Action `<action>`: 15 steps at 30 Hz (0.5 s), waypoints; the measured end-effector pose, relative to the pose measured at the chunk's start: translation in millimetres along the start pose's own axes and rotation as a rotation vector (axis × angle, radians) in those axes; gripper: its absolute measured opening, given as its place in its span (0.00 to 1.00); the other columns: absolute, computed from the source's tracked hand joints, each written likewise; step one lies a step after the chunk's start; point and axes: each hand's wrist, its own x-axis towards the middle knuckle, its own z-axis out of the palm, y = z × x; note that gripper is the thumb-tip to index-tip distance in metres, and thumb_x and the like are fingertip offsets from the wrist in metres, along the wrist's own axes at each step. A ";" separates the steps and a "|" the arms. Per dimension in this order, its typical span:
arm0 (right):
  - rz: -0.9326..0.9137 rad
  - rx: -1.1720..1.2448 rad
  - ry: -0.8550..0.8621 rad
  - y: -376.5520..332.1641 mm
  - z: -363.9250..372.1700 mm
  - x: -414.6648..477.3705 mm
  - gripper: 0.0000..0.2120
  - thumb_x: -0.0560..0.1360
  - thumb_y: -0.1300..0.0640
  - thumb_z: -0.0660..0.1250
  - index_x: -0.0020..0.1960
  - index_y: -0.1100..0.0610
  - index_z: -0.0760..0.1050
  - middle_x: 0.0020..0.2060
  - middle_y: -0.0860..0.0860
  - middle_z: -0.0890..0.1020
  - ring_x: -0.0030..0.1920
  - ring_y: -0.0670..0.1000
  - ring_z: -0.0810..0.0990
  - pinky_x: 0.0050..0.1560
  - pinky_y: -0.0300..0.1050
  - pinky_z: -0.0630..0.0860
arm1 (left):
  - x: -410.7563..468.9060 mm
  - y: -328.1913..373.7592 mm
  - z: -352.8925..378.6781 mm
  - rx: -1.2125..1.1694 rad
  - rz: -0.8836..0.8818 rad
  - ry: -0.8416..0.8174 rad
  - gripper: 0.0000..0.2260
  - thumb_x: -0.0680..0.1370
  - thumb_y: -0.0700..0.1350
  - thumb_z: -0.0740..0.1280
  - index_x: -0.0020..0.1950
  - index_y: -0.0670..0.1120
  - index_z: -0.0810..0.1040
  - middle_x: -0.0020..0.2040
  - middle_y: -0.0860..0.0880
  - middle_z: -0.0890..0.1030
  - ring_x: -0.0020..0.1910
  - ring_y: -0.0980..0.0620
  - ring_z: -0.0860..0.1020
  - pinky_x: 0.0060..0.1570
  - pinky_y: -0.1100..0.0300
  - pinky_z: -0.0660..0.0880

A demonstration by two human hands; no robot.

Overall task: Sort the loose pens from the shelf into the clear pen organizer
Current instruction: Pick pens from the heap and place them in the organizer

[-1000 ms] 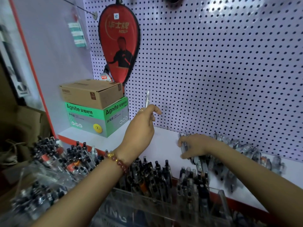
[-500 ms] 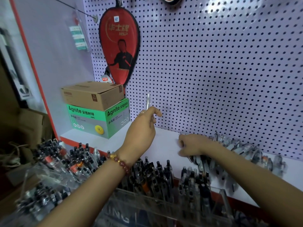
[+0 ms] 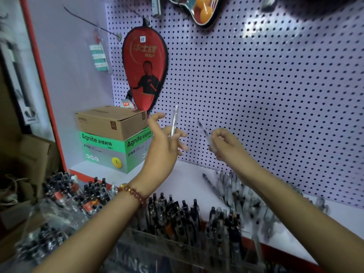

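Left hand (image 3: 163,142) raised above shelf (image 3: 189,182), grip loosely pinching an upright clear pen (image 3: 174,121). Right hand (image 3: 224,143) clamped on second pen (image 3: 204,133), tilted. Loose pens (image 3: 242,194) lie on shelf; clear pen organizer (image 3: 177,247) below.

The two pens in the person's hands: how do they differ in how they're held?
The left-hand pen stands nearly upright, pinched in the loosely spread left hand. The right-hand pen tilts up-left, gripped in the closed right hand, with a dark tip showing. Both look clear-barrelled and are raised above the shelf.
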 end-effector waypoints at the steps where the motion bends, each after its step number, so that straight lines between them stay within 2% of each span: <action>1: -0.074 0.016 -0.002 -12.9 7.0 -5.0 0.10 0.81 0.58 0.52 0.41 0.53 0.63 0.30 0.45 0.67 0.33 0.50 0.67 0.37 0.37 0.66 | 4.8 6.6 -4.4 -0.086 -0.021 0.024 0.15 0.82 0.34 0.54 0.62 0.50 0.55 0.47 0.47 0.79 0.37 0.51 0.81 0.36 0.61 0.76; 3: -0.256 0.006 -0.024 -35.8 23.3 -14.9 0.09 0.81 0.61 0.51 0.42 0.52 0.63 0.30 0.42 0.69 0.32 0.48 0.66 0.36 0.38 0.66 | 9.8 24.3 -16.8 -0.259 -0.074 0.053 0.10 0.82 0.34 0.54 0.61 0.45 0.62 0.44 0.46 0.80 0.41 0.50 0.82 0.37 0.64 0.77; 4: -0.336 -0.022 -0.052 -44.8 33.1 -20.5 0.09 0.80 0.60 0.51 0.43 0.51 0.63 0.31 0.43 0.72 0.32 0.50 0.66 0.36 0.42 0.69 | 9.2 31.5 -24.1 -0.318 -0.094 0.051 0.08 0.82 0.34 0.55 0.59 0.44 0.66 0.43 0.48 0.81 0.41 0.51 0.82 0.38 0.65 0.78; 6: -0.431 -0.092 -0.118 -57.4 53.0 -32.9 0.07 0.79 0.54 0.50 0.44 0.46 0.62 0.37 0.53 0.75 0.36 0.57 0.72 0.40 0.56 0.75 | 0.8 45.8 -39.9 -0.344 -0.106 0.030 0.07 0.82 0.34 0.56 0.55 0.42 0.72 0.40 0.50 0.82 0.40 0.55 0.82 0.39 0.65 0.78; 7: -0.455 -0.139 -0.147 -62.3 61.5 -39.1 0.07 0.78 0.54 0.50 0.43 0.44 0.61 0.39 0.56 0.74 0.36 0.57 0.72 0.40 0.59 0.74 | -4.8 50.0 -48.5 -0.350 -0.106 0.012 0.07 0.82 0.36 0.57 0.56 0.41 0.73 0.41 0.48 0.83 0.41 0.54 0.83 0.41 0.64 0.78; 9: -0.499 -0.211 -0.214 -67.2 74.7 -48.5 0.08 0.79 0.57 0.52 0.44 0.45 0.60 0.35 0.52 0.70 0.32 0.49 0.67 0.34 0.53 0.68 | -16.5 54.5 -65.3 -0.413 -0.128 -0.015 0.09 0.82 0.37 0.57 0.58 0.37 0.73 0.48 0.43 0.84 0.48 0.50 0.83 0.46 0.61 0.79; 10: -0.522 -0.259 -0.264 -69.4 80.2 -52.4 0.08 0.79 0.59 0.52 0.45 0.46 0.60 0.34 0.49 0.68 0.31 0.47 0.65 0.33 0.50 0.66 | -22.0 54.4 -73.3 -0.424 -0.133 -0.021 0.09 0.82 0.37 0.57 0.58 0.35 0.72 0.48 0.43 0.84 0.48 0.50 0.83 0.44 0.62 0.79; 12: -0.558 -0.404 -0.328 -73.8 90.4 -58.7 0.08 0.80 0.59 0.54 0.48 0.46 0.59 0.32 0.47 0.69 0.29 0.47 0.66 0.31 0.47 0.66 | -33.7 50.9 -88.1 -0.371 -0.107 0.005 0.08 0.81 0.36 0.57 0.56 0.34 0.72 0.43 0.43 0.82 0.42 0.52 0.83 0.42 0.63 0.78; 15: -0.537 -0.487 -0.280 -75.1 101.7 -65.4 0.07 0.80 0.54 0.55 0.51 0.46 0.55 0.33 0.50 0.76 0.25 0.47 0.70 0.30 0.48 0.69 | -53.9 41.1 -106.2 -0.265 -0.041 0.049 0.08 0.81 0.35 0.57 0.57 0.34 0.71 0.42 0.43 0.78 0.38 0.55 0.78 0.39 0.65 0.76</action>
